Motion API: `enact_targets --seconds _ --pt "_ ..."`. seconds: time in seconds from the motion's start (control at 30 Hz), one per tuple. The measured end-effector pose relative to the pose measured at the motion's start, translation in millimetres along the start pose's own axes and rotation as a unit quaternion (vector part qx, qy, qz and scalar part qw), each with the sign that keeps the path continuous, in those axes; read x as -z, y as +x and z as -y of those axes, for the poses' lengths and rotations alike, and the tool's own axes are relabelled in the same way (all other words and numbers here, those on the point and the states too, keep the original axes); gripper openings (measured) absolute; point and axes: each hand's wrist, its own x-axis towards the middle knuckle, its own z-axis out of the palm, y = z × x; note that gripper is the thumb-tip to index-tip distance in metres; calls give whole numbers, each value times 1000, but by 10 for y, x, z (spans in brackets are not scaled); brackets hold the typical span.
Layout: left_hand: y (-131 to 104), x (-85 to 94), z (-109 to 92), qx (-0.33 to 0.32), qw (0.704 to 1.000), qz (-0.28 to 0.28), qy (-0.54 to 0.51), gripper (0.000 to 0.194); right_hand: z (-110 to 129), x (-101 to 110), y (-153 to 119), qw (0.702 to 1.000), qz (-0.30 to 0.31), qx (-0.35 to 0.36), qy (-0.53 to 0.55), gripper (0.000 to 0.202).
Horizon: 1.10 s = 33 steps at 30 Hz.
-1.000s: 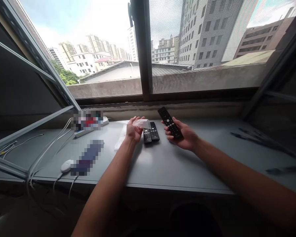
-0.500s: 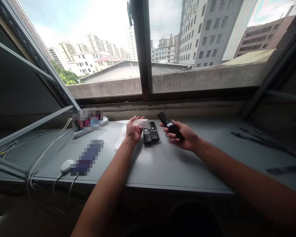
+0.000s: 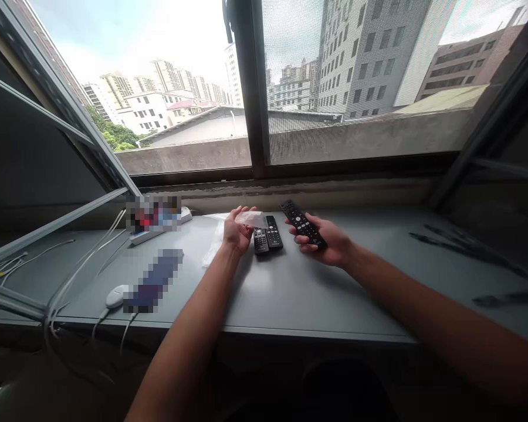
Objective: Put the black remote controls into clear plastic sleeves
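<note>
The right hand (image 3: 332, 241) grips a remote (image 3: 313, 232) by its near end, leaving most buttons exposed; the left hand (image 3: 236, 234) holds film (image 3: 253, 219), partly hiding the paired remotes (image 3: 274, 238) on the table (image 3: 290, 299) between

Desk (image 3: 290, 299) open in front of 2 remotes (image 3: 273, 235); plastic film (image 3: 254, 219) overhangs left one

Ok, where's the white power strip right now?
In the head view, the white power strip lies at the back left of the grey table, near the windowsill, beyond the pixelated dark blue patch.
</note>
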Motion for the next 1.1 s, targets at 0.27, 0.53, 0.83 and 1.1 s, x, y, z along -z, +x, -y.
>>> enact_targets --seconds 0.27,0.53,0.83,1.1 --pt "12 -4 10 1 1000 0 -3 33 -15 -46 -42 999 -9 2 -48 19" --pt "12 4 4 -3 1000 3 8 28 3 23 9 1000 -1 -24 11 39" --pt "6 -7 5 3 1000 -4 -2 32 -31 -52 -20 998 -40 24 -37 22" --pt "-8 -14 6 -2 1000 -1 3 28 -104 8 12 975 -16 137 -172 15"
